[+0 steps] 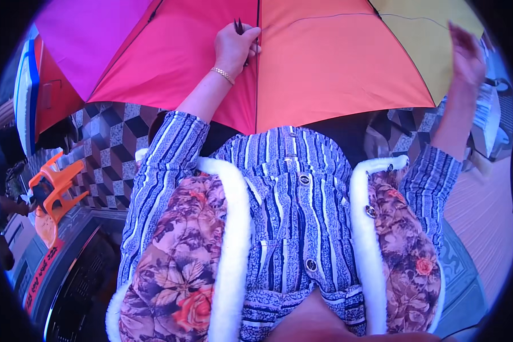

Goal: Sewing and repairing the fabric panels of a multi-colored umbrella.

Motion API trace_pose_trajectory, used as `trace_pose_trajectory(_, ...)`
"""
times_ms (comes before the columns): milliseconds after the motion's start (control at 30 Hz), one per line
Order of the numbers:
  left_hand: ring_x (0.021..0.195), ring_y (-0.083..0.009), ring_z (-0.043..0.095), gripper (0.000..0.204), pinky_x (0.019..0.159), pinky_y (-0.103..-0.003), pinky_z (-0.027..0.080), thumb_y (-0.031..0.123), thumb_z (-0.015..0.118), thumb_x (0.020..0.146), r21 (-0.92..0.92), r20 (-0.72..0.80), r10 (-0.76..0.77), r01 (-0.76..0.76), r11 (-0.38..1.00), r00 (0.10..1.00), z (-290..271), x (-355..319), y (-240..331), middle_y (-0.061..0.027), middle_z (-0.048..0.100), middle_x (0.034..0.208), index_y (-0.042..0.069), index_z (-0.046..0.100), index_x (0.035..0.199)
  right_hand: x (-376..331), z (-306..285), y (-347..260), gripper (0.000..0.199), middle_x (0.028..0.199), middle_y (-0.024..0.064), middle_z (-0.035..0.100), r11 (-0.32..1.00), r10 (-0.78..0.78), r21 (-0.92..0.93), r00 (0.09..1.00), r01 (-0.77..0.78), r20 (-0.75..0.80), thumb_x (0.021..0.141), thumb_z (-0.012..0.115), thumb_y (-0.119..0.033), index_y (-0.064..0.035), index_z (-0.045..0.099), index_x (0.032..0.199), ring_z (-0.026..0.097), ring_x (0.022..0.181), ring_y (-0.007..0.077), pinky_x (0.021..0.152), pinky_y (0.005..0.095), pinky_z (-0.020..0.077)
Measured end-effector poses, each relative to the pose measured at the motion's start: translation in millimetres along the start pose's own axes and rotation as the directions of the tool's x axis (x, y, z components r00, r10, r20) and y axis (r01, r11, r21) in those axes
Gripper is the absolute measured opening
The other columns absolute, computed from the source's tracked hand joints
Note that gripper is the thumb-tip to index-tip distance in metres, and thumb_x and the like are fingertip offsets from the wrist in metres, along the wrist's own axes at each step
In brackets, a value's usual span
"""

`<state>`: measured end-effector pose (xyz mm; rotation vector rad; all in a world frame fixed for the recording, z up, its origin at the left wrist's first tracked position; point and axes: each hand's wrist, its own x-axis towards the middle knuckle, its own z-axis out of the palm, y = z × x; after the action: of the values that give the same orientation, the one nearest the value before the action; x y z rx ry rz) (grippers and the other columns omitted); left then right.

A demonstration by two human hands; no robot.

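Observation:
An open umbrella [336,68] with purple, red, orange and yellow panels spreads in front of me, its dark ribs facing up. My left hand [233,48] is closed at the rib between the red and orange panels, thumb and fingers pinching there. Tucked in that same hand are dark thread snips [239,26], two pointed tips standing above the knuckles. A thin dark thread [347,15] runs from near this rib across the orange and yellow panels to my right hand [467,57]. Raised at the far right, that hand is slightly blurred, fingertips together on the thread; any needle is too small to see.
An orange plastic chair [57,185] stands on the left over the patterned tile floor [111,154]. Behind it are a blue-and-white box-like object [27,97] and a red panel [54,94]. Pale bundled items [487,114] lie beyond my right forearm.

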<state>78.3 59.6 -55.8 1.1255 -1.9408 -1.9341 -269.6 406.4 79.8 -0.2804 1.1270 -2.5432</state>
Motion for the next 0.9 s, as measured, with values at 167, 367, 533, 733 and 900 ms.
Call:
trace_pose_trajectory(167,0.054,-0.0163,0.062,0.010,0.045,-0.022,0.048,0.008,0.056,0.087,-0.198,-0.083,-0.088,0.070,0.978,0.993,16,-30,37,-0.0090,0.060,0.070,-0.002,0.055,0.087,-95,149,144,0.008,0.066,0.0024,0.057,0.515,0.297,-0.855,0.923,0.060,0.243,0.085,0.055,-0.010,-0.0048,0.059,0.082,0.057,0.057,0.0102,0.054,0.0260,0.0495)
trace_pose_trajectory(367,0.055,-0.0177,0.062,0.009,0.045,-0.023,0.049,0.006,0.054,0.087,-0.213,-0.061,-0.073,0.059,0.975,0.995,15,-18,21,-0.0107,0.060,0.074,-0.003,0.054,0.090,-138,153,263,0.016,0.083,0.0114,0.065,-0.050,0.279,-0.872,0.845,0.486,0.456,0.080,0.056,-0.016,-0.0078,0.067,0.088,0.064,0.080,0.0255,0.070,0.0376,0.0496)
trace_pose_trajectory(533,0.050,-0.0155,0.061,0.006,0.041,-0.023,0.047,0.002,0.052,0.086,-0.252,-0.097,-0.081,0.054,0.966,0.992,5,-12,4,-0.0099,0.060,0.070,-0.003,0.054,0.086,-141,151,298,0.016,0.085,0.0121,0.066,-0.136,0.343,-0.889,0.862,0.438,0.373,0.079,0.053,-0.015,-0.0096,0.067,0.085,0.063,0.083,0.0294,0.072,0.0416,0.0493)
trace_pose_trajectory(733,0.050,-0.0157,0.061,0.006,0.041,-0.023,0.047,0.002,0.052,0.086,-0.263,-0.094,-0.086,0.059,0.963,0.992,4,-12,3,-0.0102,0.061,0.071,-0.003,0.053,0.087,-140,155,294,0.017,0.086,0.0120,0.066,-0.203,0.475,-0.867,0.820,0.456,0.320,0.079,0.052,-0.016,-0.0104,0.067,0.085,0.063,0.083,0.0294,0.072,0.0422,0.0494)
trace_pose_trajectory(900,0.049,-0.0158,0.061,0.005,0.040,-0.023,0.047,0.002,0.053,0.086,-0.257,-0.108,-0.067,0.037,0.966,0.992,8,-13,4,-0.0104,0.060,0.070,-0.003,0.053,0.086,-141,152,296,0.016,0.085,0.0115,0.065,-0.169,0.446,-0.869,0.822,0.464,0.353,0.080,0.053,-0.017,-0.0115,0.067,0.085,0.063,0.082,0.0293,0.072,0.0420,0.0495)
